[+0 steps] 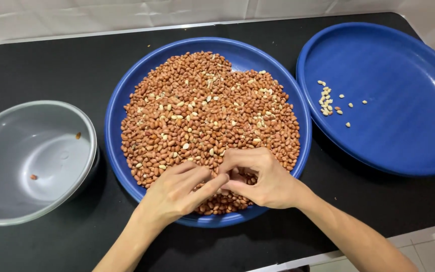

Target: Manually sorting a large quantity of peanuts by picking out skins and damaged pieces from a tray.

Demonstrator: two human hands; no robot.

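A round blue tray [127, 95] in the middle of the table holds a broad heap of red-skinned peanuts [202, 111] with pale skinless ones mixed in. My left hand [174, 191] and my right hand [258, 179] meet over the near edge of the heap, fingertips pinched together among the peanuts. What lies between the fingers is hidden. A second blue tray [404, 100] to the right carries a few pale peanuts [327, 100]. At the left, a grey metal bowl [6, 201] contains two red peanuts [78, 135].
The trays and bowl rest on a black tabletop [41, 65] with a light metal rim. A white wall runs behind it, and pale floor tiles [429, 249] show at the lower right.
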